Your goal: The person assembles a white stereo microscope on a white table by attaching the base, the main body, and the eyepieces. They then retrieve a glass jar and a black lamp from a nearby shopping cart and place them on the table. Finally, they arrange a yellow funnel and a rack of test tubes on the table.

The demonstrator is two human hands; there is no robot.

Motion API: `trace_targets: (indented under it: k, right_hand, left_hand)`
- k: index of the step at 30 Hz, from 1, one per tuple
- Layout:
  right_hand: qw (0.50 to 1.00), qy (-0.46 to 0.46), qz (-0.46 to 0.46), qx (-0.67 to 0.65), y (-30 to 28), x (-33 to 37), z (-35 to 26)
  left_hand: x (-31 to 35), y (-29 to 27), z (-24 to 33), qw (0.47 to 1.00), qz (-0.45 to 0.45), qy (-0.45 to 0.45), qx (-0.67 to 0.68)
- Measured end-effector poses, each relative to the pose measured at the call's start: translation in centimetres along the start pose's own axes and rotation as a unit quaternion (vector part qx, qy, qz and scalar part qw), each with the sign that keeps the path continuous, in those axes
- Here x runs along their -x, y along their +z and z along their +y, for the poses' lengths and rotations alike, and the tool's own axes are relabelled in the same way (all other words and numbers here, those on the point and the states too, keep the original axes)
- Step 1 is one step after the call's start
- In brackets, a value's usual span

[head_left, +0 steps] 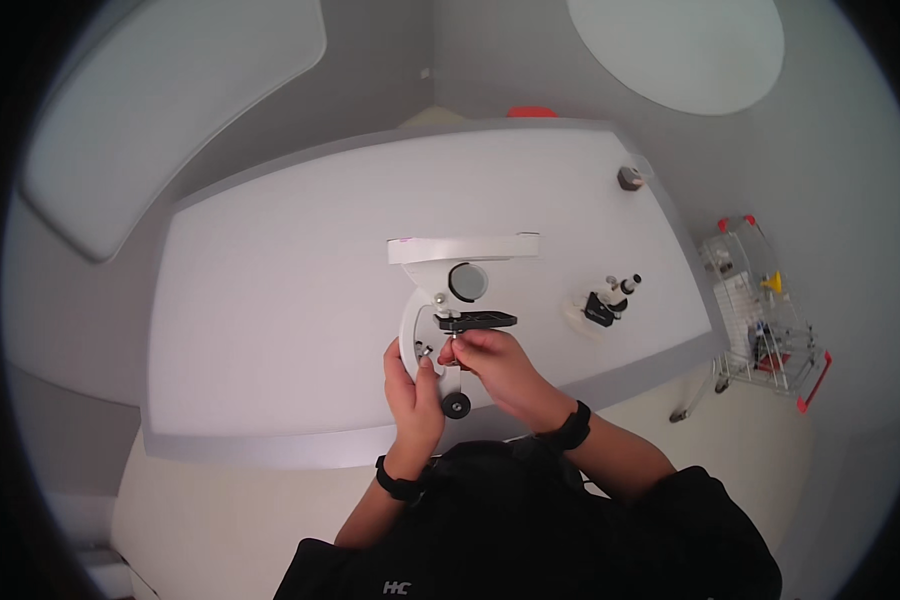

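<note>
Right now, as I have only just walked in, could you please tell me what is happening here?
The person's left hand grips the curved arm of a white microscope at the table, its base facing away. The right hand seems to pinch a small, mostly hidden part by the black stage. To the right on the table are a black-and-white piece and, near the far corner, a small dark box.

Shows a red-trimmed wire cart (816, 382) at three o'clock, carrying a yellow piece (773, 283), apparently a funnel. Has a small dark box (629, 179) on the white table (270, 300) at two, a red shape (532, 112) beyond its far edge at one, a pale panel (170, 125) at ten.
</note>
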State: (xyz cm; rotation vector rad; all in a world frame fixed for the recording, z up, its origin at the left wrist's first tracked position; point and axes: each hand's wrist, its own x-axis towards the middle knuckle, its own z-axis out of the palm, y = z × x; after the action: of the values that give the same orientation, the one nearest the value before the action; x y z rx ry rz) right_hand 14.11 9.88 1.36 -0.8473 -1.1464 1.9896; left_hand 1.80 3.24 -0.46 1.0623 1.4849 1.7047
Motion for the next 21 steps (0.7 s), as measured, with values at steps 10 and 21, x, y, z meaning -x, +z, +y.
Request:
trace_targets:
  k: [10,21]
  right_hand:
    - [0.989,0.056,0.076,-0.109,-7.6,2.7,-2.3]
    - [0.982,0.081,0.102,-0.14,-17.4,6.7,-5.9]
  left_hand:
    - [0.5,8.3,-1.4,0.991,-0.043,-0.117,0.048]
    - [3.4,19.5,-1.7,0.991,-0.059,-0.099,0.061]
